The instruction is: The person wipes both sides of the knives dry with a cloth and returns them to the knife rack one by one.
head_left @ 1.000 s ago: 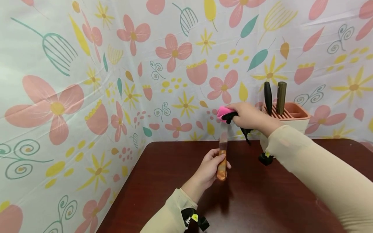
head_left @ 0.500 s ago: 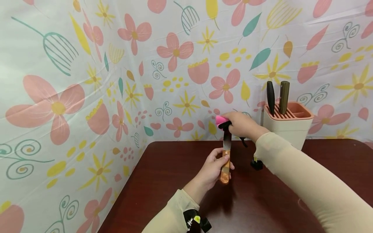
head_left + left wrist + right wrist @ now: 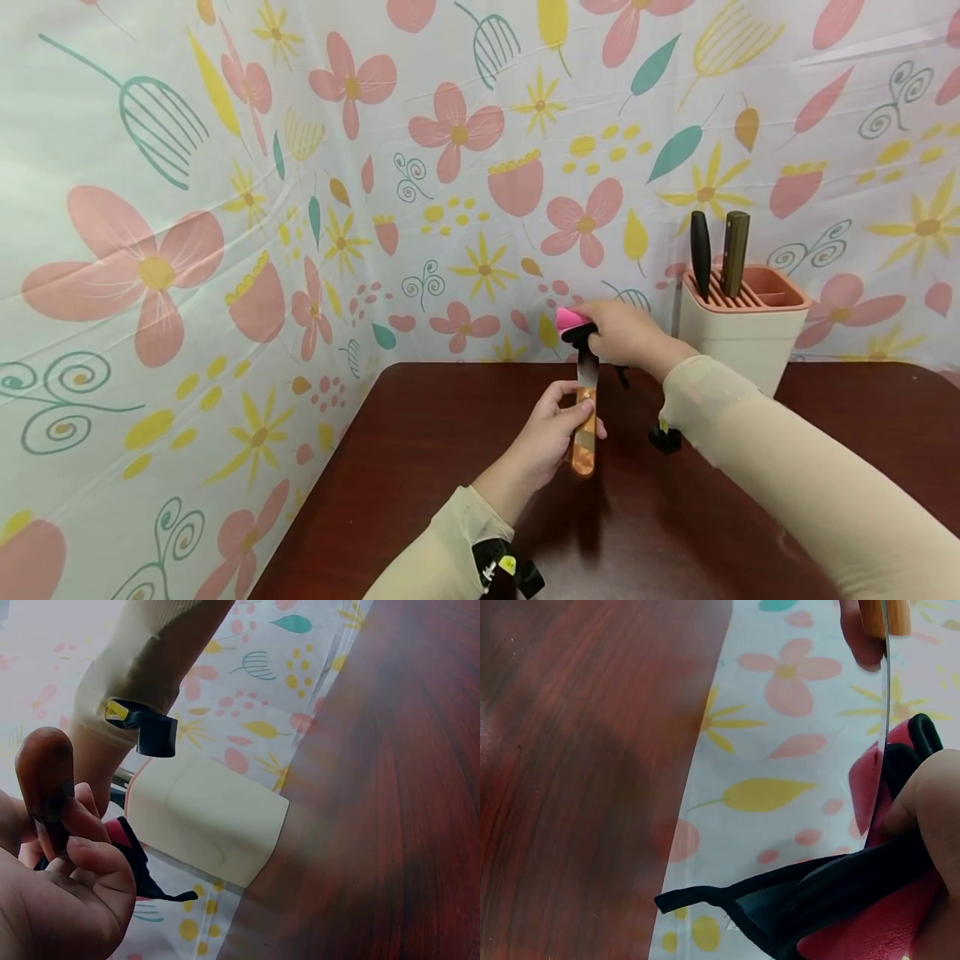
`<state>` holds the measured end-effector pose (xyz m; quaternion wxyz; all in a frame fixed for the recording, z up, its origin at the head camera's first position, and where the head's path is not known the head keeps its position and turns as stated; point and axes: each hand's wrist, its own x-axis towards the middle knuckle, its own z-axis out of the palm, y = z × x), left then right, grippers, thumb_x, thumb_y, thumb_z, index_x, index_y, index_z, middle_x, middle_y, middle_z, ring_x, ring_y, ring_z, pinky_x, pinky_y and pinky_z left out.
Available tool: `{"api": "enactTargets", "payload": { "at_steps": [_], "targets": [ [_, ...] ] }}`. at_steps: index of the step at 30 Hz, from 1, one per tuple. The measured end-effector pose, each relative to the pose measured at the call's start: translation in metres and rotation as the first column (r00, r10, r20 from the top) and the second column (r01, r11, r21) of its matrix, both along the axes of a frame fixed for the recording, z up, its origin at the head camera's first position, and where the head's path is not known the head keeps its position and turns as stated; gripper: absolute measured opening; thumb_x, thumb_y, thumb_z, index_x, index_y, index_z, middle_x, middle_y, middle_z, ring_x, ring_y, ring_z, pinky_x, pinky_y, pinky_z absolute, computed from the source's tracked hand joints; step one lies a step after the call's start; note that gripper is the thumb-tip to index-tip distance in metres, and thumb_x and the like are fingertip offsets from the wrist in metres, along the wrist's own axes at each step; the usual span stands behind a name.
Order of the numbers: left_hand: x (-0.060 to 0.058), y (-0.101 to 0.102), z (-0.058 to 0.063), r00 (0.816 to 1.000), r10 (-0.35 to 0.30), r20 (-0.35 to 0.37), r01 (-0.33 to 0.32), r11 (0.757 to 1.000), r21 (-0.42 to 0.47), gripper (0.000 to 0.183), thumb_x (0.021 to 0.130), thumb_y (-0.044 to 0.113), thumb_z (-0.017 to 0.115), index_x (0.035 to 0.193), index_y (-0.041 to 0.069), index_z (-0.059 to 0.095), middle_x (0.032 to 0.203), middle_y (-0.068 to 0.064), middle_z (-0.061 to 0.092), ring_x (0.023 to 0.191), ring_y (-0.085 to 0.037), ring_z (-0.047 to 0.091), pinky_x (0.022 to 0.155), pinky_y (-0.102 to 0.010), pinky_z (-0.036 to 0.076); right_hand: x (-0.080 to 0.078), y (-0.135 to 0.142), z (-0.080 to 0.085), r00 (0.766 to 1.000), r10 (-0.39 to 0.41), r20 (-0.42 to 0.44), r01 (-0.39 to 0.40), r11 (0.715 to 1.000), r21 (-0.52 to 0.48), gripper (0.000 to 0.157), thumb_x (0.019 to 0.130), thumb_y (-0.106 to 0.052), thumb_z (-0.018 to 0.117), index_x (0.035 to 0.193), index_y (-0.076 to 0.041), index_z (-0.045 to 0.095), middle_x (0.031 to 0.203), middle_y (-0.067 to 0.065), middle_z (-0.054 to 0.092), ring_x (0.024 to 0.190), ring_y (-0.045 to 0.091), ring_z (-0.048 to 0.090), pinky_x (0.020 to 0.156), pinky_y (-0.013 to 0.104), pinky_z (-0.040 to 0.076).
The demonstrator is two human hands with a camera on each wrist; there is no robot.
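While left hand (image 3: 551,429) grips knife (image 3: 584,417) handle, right hand (image 3: 622,333) clamps pink sponge (image 3: 570,321) on blade tip

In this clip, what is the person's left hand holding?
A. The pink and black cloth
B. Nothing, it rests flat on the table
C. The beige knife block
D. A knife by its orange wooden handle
D. In the head view the left hand grips the knife by its orange handle, blade pointing up toward the pink and black cloth that the right hand holds against it.
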<state>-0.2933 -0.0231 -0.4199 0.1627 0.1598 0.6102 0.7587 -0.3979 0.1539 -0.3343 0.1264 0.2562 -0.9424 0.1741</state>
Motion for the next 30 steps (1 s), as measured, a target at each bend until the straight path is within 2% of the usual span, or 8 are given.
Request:
{"api": "enactTargets", "payload": {
  "at_steps": [3,9,13,16,24,30],
  "targets": [
    [0.000,0.000,0.001,1.000,0.002,0.009,-0.002,1.000,0.012,0.027,0.108,0.024,0.052,0.134,0.022,0.046,0.078,0.001,0.068,0.070,-0.010,0.065,0.057,-0.028,0.052,0.005,-0.003,0.000,1.000,0.022,-0.017,-0.022,1.000,0.012,0.056,0.084,0.000,0.057,0.138,-0.015,0.065,0.119,0.011,0.074,0.097,0.029,0.066,0.088,0.054,0.054],
    [-0.001,-0.001,0.002,1.000,0.018,0.011,-0.018,1.000,0.025,0.028,0.108,0.023,0.053,0.134,0.019,0.046,0.077,0.000,0.068,0.069,-0.011,0.064,0.057,-0.027,0.052,0.016,-0.006,0.002,0.999,0.022,-0.032,-0.021,0.998,0.054,0.056,0.086,-0.002,0.057,0.141,-0.013,0.063,0.121,0.013,0.073,0.101,0.030,0.068,0.091,0.057,0.054],
    [-0.002,-0.001,0.002,0.999,0.032,0.013,-0.033,0.999,0.031,0.028,0.107,0.023,0.054,0.133,0.017,0.046,0.077,0.000,0.068,0.068,-0.011,0.064,0.056,-0.027,0.051,0.023,-0.008,0.004,0.998,0.045,-0.045,-0.041,0.995,0.086,0.049,0.085,-0.003,0.059,0.132,-0.015,0.068,0.109,0.008,0.075,0.088,0.024,0.065,0.081,0.051,0.055],
    [-0.002,-0.001,0.002,0.999,0.031,0.023,-0.032,0.999,0.039,0.029,0.107,0.024,0.055,0.133,0.016,0.045,0.077,0.000,0.068,0.069,-0.010,0.065,0.055,-0.025,0.051,0.029,-0.007,0.003,0.997,0.060,-0.054,-0.054,0.993,0.109,0.045,0.084,-0.004,0.060,0.127,-0.015,0.070,0.105,0.006,0.075,0.083,0.022,0.063,0.078,0.049,0.054],
    [-0.003,0.000,0.000,1.000,0.009,0.021,-0.010,0.998,0.062,0.030,0.107,0.021,0.054,0.135,0.012,0.045,0.076,0.000,0.067,0.069,-0.006,0.067,0.053,-0.021,0.049,0.047,-0.004,0.002,0.989,0.108,-0.100,-0.094,0.987,0.133,0.041,0.084,-0.007,0.064,0.124,-0.013,0.071,0.106,0.004,0.076,0.084,0.021,0.067,0.080,0.049,0.056],
    [-0.003,0.000,0.000,1.000,0.009,0.007,-0.010,0.997,0.079,0.023,0.107,0.017,0.052,0.130,0.014,0.047,0.074,0.002,0.067,0.065,-0.005,0.065,0.052,-0.019,0.048,0.064,-0.006,0.007,0.986,0.150,-0.074,-0.139,0.981,0.134,0.041,0.087,-0.008,0.065,0.128,-0.010,0.071,0.105,0.005,0.077,0.087,0.021,0.070,0.078,0.047,0.057]
  ]
}}
